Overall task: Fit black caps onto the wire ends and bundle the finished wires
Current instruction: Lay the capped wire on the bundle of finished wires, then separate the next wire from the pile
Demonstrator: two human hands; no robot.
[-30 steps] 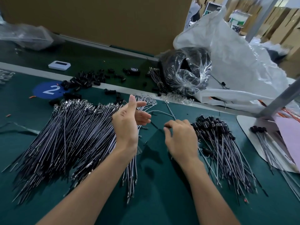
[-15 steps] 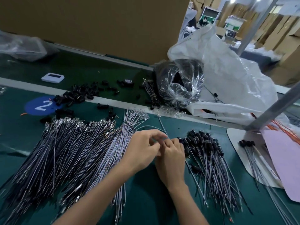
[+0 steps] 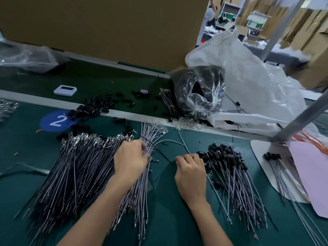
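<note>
— Green worktop (image 3: 168,219): what's on it?
— Uncapped wires (image 3: 74,174) heaped at your left, capped wires (image 3: 230,174) right, black caps (image 3: 92,108) beyond.
— Hands?
— Your left hand (image 3: 130,160) digs into the uncapped heap, grip hidden; your right hand (image 3: 190,170) pinches one grey wire (image 3: 183,141).

A brown cardboard panel (image 3: 106,27) backs the green bench (image 3: 168,213); stacked cartons (image 3: 305,31) fill the room beyond.

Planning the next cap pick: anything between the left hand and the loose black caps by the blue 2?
Yes. The terminal ends of the uncapped wire pile lie flat between the left hand and the loose black caps. They sit low, so reaching over looks feasible.
</note>
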